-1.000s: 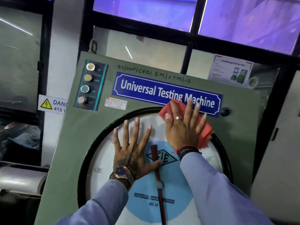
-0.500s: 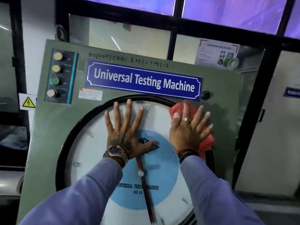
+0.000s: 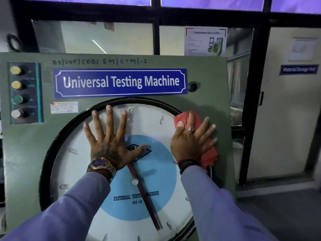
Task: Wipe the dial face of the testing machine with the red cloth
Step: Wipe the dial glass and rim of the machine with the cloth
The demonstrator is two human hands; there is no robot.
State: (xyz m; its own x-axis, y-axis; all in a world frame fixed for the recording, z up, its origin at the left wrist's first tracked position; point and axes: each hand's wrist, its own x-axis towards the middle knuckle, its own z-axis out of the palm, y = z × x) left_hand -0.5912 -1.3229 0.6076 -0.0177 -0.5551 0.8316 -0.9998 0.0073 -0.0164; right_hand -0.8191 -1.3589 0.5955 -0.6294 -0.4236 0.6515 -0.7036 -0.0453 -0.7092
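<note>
Pressing flat against the glass, both hands were spread wide, fingers apart, palms down. The left hand (image 3: pixel 108 141) bore no cloth; it lay braced on the upper middle of the dial face (image 3: pixel 152 119), thumb reaching onto the blue centre disc (image 3: pixel 156 174), wristwatch (image 3: pixel 102 165) just below. The right hand (image 3: pixel 192 142) pinned the red cloth (image 3: pixel 209 157) under its open palm at the dial's upper right edge, the fabric spilling out past the black rim (image 3: pixel 52 153) onto the green panel (image 3: pixel 31 145). No fist was closed on it — it was held only by pressure.

The cloth looked thin, soft and light, likely to bunch or slip unless the palm kept weight on it; a flat hand over its middle seemed the sensible hold. The dial cover was presumably glass or clear plastic, stiff and smooth, so a firm but not heavy push would suit. The red pointer (image 3: pixel 147 202) appeared to sit behind the cover, out of reach.

Beyond the dial sat the blue nameplate (image 3: pixel 120 82), the column of buttons (image 3: pixel 16 92) at far left, then the window frames behind.

Compared with half a second before, the cloth hand had hardly shifted along the right rim, and the left hand stayed braced.
</note>
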